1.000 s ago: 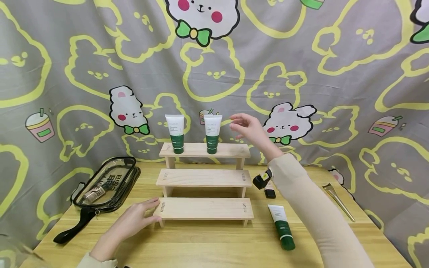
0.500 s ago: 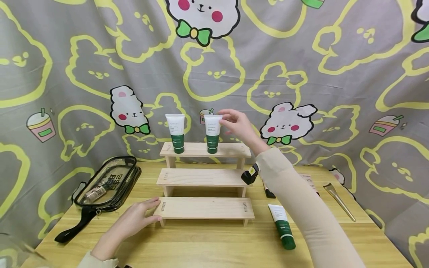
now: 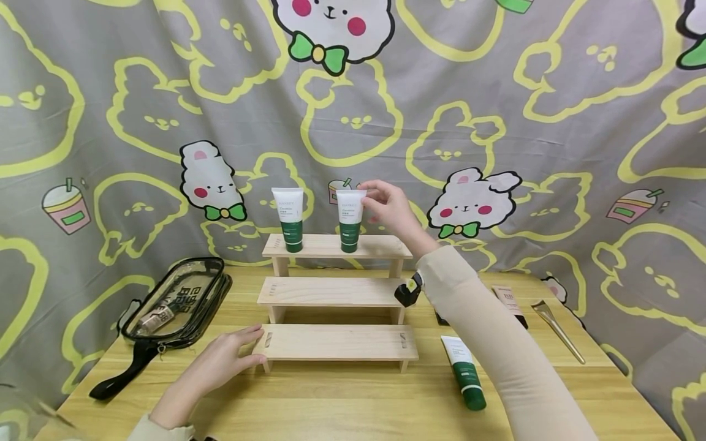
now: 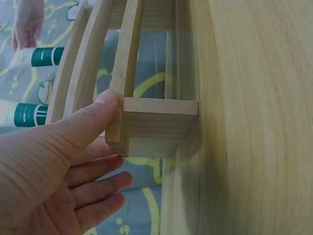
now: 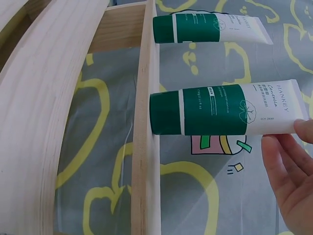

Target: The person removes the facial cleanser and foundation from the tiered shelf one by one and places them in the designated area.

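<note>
Two white-and-green squeeze tubes stand cap-down on the top step of a three-step wooden display stand (image 3: 336, 343). My right hand (image 3: 390, 211) pinches the crimped upper edge of the right tube (image 3: 349, 214) between thumb and fingers; the right wrist view shows this tube (image 5: 215, 110) with its cap against the step. The left tube (image 3: 289, 214) stands apart from it, untouched. At the stand's lowest step, my left hand (image 3: 223, 361) holds the left end, thumb on the front edge and index finger behind, as the left wrist view shows. A third tube (image 3: 463, 370) lies on the table.
A clear black-edged pouch (image 3: 176, 306) with a small tube inside lies left of the stand. On the right are a BB cream tube (image 3: 508, 303) and a flat brush (image 3: 559, 334). A patterned curtain (image 3: 353, 122) hangs behind the table (image 3: 342, 410).
My right hand has moved left from beside the top step to the right tube and taken its upper edge. My left hand has stayed at the stand.
</note>
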